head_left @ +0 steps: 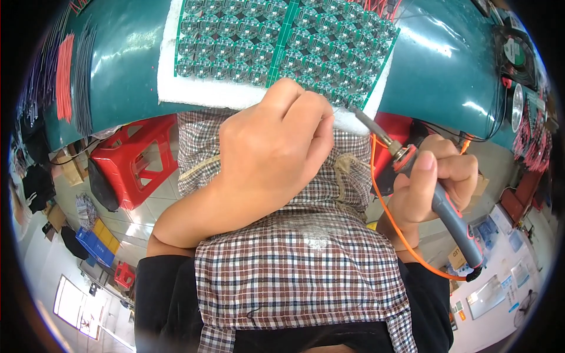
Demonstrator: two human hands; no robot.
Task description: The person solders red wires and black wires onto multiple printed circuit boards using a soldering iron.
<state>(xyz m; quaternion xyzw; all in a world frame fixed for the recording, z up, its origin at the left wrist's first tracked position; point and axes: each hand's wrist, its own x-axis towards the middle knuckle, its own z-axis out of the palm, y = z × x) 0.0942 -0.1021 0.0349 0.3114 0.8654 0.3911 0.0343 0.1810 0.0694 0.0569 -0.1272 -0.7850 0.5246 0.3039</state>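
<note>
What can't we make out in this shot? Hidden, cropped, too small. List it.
Head view:
- Left hand: its back and knuckles mostly hide the fingertips, so anything pinched there can't be told.
- Circuit boards: the top edge crops the far rows; solder joints are too small to judge.
- Soldering iron: the right hand covers part of its handle; tip contact with a board is too small to settle.

On my right, a brown cardboard box (pixel 457 259) carries a short printed word in capitals. At the far right, a round green-and-white label (pixel 515 52) on a black object is too small for me to read, as are pale marks on the green circuit-board panel (pixel 276 59) at the far side.
</note>
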